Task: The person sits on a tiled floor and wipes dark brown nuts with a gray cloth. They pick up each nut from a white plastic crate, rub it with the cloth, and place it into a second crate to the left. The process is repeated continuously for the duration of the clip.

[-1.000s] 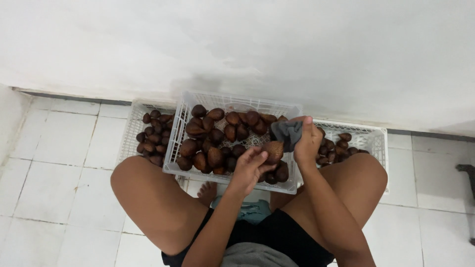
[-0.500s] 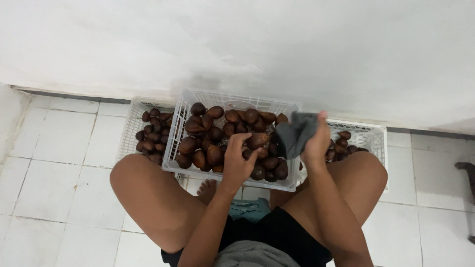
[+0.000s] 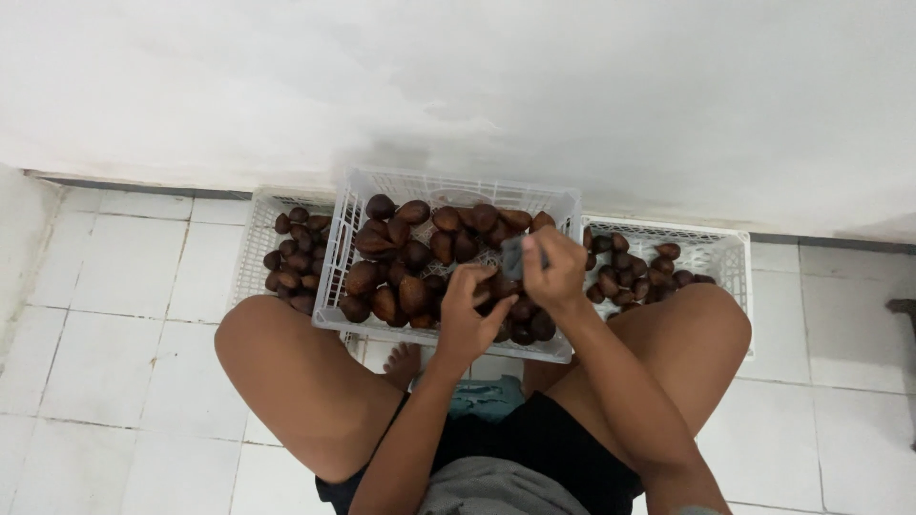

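Right hand (image 3: 558,272) fingers pinch a grey cloth (image 3: 515,256), now bunched small and lower than a moment ago, when it was lifted over the crate's right edge; left hand (image 3: 465,310) fingers curl down onto the fruit (image 3: 412,291), grip unclear. Both hands meet over the front-right of the middle crate (image 3: 458,186), so wiping looks underway again. Side crates (image 3: 711,250) flank it, half full.

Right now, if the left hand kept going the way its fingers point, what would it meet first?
Probably the brown fruits piled in the middle white crate, just beyond the left hand; depth is unclear.
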